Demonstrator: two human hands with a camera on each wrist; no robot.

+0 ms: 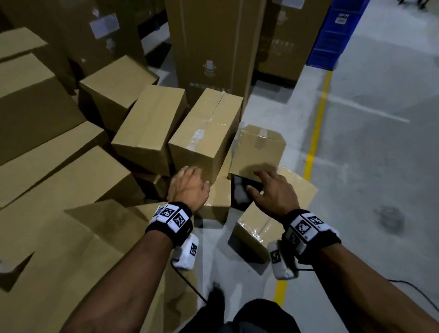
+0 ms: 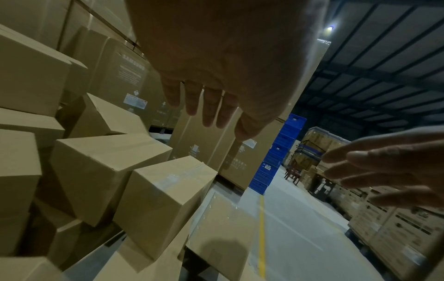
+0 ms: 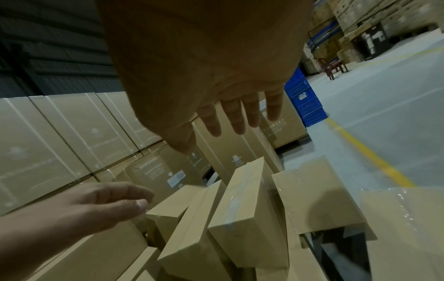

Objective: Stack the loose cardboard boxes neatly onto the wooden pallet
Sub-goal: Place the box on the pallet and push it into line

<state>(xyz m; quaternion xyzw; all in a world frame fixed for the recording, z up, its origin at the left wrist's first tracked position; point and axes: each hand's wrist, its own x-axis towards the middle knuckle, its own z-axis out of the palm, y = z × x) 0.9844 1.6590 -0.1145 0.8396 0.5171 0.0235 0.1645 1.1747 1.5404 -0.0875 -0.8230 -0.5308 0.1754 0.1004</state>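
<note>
Cardboard boxes (image 1: pixel 146 134) lie jumbled on the grey concrete floor (image 1: pixel 379 174), tipped against one another at odd angles, with flatter cartons (image 1: pixel 50 178) packed close on the left. Both of the person's forearms reach forward and down over the heap, each wrist wrapped in a black band carrying white coded tags. The left hand (image 1: pixel 188 186) hovers palm-down at the near lower corner of a long taped box (image 1: pixel 207 134); its fingers are loosely bent and a little apart, holding nothing, though whether the tips touch the cardboard cannot be told. The right hand (image 1: pixel 275 191) is spread palm-down, fingers straight and apart, above the near edge of a small tilted box (image 1: pixel 259 149) whose dark open underside (image 1: pixel 242 193) shows just below the thumb. The boxes are plain brown corrugated board, matte, sharp-edged, with seams closed by glossy clear tape. Behind them stand tall printed cartons (image 1: pixel 208 41), blue plastic crates (image 1: pixel 338 27) and a yellow painted line (image 1: pixel 315 134).
</note>
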